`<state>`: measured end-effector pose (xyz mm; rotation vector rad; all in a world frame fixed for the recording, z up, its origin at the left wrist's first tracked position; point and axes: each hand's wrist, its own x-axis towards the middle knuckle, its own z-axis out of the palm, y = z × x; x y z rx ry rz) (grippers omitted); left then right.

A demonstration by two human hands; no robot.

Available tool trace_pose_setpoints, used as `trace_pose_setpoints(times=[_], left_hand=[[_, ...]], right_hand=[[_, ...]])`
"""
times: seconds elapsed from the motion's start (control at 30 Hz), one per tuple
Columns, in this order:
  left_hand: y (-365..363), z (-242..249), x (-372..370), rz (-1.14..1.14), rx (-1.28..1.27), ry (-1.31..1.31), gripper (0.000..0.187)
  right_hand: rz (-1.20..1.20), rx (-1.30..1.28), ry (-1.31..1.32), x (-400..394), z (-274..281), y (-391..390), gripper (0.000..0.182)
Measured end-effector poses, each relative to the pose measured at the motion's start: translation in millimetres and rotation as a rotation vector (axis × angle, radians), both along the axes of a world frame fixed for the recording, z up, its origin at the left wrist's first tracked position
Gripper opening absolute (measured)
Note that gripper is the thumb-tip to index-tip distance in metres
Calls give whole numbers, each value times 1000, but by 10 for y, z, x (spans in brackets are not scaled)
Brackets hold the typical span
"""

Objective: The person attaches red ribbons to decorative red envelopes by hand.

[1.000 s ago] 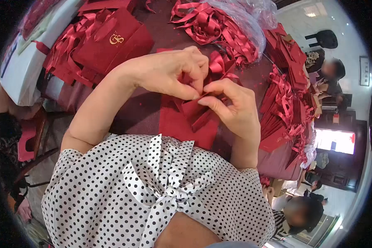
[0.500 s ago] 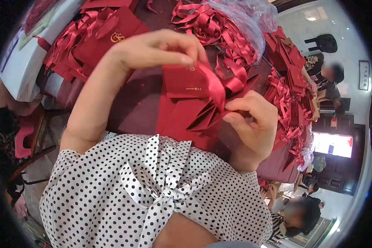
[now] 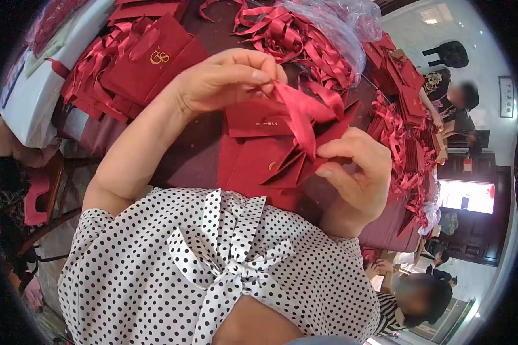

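Note:
My left hand (image 3: 227, 80) pinches the end of a shiny red ribbon (image 3: 298, 112) between thumb and fingertips. The ribbon runs down to the folded edge of a dark red paper gift bag (image 3: 290, 164), whose creased side faces me. At that edge my right hand (image 3: 360, 172) is closed, thumb and forefinger at the bag's rim near the ribbon; exactly what lies between those fingertips is partly hidden. Beneath and behind lies another red bag (image 3: 259, 122) with small gold print. A ribbon loop (image 3: 328, 106) rises beyond the bag's opening.
Red bags with a gold emblem (image 3: 161, 57) and ribbons lie at the left. A ribbon heap (image 3: 305, 43) with clear plastic (image 3: 351, 26) sits at the back. More stacked bags (image 3: 400, 138) line the right side of the dark red tablecloth (image 3: 184, 155). Other people are at the right.
My left hand has shifted slightly right and down, and the ribbon beneath it now shows wider and more spread. My right hand has moved only a little, staying by the bag's edge.

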<state>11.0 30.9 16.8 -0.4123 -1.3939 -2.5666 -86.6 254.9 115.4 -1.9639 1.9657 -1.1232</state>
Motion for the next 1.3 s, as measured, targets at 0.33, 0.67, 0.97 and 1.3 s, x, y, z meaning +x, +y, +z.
trace_pose_setpoints(times=[0.33, 0.67, 0.97, 1.3], left_hand=[[-551, -21, 81, 388, -234, 56, 11], [-289, 63, 56, 398, -66, -28, 15], [-349, 41, 13, 311, 37, 65, 15], [-253, 67, -2, 882, -386, -109, 18]], right_hand=[[-170, -7, 38, -42, 14, 68, 29], [-111, 3, 88, -117, -4, -15, 25], [-114, 9, 123, -132, 6, 27, 29], [-106, -22, 155, -173, -66, 6, 28]])
